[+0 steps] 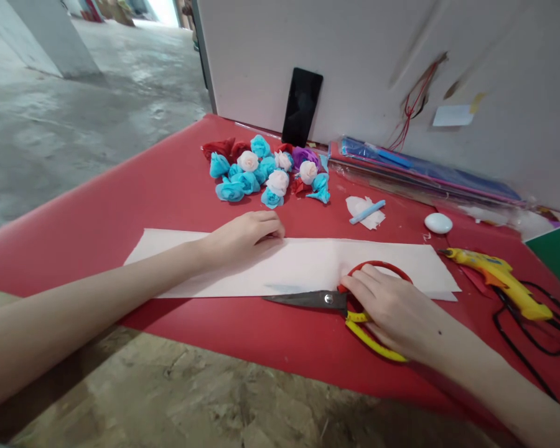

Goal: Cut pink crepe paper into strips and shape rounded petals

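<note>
A long, folded pale pink paper strip (303, 264) lies flat across the near part of the red table. My left hand (247, 236) rests on it near its far edge, fingers curled together and pressed against the paper; the fingertips are partly hidden. My right hand (382, 305) grips a pair of scissors (329, 300) with one red and one yellow handle loop. Their dark blades point left, appear closed, and lie along the near edge of the paper.
Several blue, white, red and purple paper flowers (249, 180) cluster behind the paper, before a leaning phone (302, 106). A blue stick (368, 211), a white egg-shaped object (438, 223), a corded yellow glue gun (504, 280) and plastic-wrapped sheets (424, 171) occupy the right side.
</note>
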`<state>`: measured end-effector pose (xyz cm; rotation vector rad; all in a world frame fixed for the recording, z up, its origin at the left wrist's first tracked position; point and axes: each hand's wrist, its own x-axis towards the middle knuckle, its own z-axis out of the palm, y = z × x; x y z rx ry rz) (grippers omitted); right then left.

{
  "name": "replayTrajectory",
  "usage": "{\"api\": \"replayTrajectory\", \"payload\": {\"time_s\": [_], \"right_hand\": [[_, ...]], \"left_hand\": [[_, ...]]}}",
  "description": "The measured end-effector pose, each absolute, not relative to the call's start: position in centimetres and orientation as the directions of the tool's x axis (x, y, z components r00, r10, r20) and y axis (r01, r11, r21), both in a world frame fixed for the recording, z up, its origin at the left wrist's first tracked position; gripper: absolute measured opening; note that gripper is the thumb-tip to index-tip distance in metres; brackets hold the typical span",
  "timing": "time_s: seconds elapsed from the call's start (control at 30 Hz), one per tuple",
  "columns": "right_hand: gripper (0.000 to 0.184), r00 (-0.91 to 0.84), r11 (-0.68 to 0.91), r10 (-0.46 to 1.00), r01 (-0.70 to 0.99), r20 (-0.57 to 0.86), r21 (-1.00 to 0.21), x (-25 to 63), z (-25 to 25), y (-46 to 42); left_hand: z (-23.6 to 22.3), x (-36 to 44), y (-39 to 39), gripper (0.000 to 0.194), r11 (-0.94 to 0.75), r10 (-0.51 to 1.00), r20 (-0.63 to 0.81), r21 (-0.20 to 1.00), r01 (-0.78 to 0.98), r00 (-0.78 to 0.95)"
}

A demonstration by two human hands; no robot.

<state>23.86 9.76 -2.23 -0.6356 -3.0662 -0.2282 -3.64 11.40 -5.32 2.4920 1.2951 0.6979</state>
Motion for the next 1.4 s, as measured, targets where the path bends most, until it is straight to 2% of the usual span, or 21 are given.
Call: {"api": "replayTrajectory", "payload": {"time_s": [0.17, 0.37, 0.57, 0.93, 1.17, 1.27, 1.33, 1.4], "right_hand": [[0.032, -0.914, 0.906, 0.405, 0.402, 0.009, 0.130, 23.4, -2.3, 9.6], [0.021, -0.937, 0.919, 0.333, 0.348, 0.107, 0.185, 23.4, -2.5, 9.7], [0.023, -0.954, 0.934, 0.266, 0.290, 0.137, 0.207, 23.9, -2.4, 9.9], [0.031, -0.898, 0.895, 0.440, 0.440, 0.023, 0.071, 25.4, -1.9, 9.1], [0.034, -0.859, 0.859, 0.504, 0.510, 0.091, 0.045, 25.6, -1.8, 8.6], [0.030, -0.840, 0.844, 0.529, 0.535, 0.117, 0.025, 25.6, -2.0, 8.5], [0.030, -0.842, 0.849, 0.516, 0.527, 0.158, 0.042, 25.5, -2.2, 8.5], [0.035, -0.843, 0.851, 0.496, 0.519, 0.208, 0.075, 25.6, -2.5, 8.6]], "left_hand": [[-5.3, -3.6, 11.3, 0.022, -0.580, 0.814, 0.300, 0.417, 0.700, 0.497], [-5.2, -3.6, 11.4, 0.020, -0.583, 0.812, 0.299, 0.409, 0.702, 0.501], [-5.3, -3.7, 11.4, 0.021, -0.587, 0.809, 0.301, 0.412, 0.697, 0.504], [-5.3, -3.7, 11.6, 0.020, -0.581, 0.814, 0.306, 0.409, 0.704, 0.493], [-4.8, -3.3, 10.8, 0.017, -0.586, 0.805, 0.335, 0.325, 0.742, 0.489], [-2.8, -4.4, 11.6, 0.013, -0.537, 0.822, 0.391, 0.286, 0.794, 0.415], [-0.8, -6.2, 13.3, 0.017, -0.430, 0.851, 0.447, 0.288, 0.856, 0.277], [1.1, -8.5, 15.8, 0.018, -0.301, 0.884, 0.444, 0.302, 0.905, 0.146]]}}
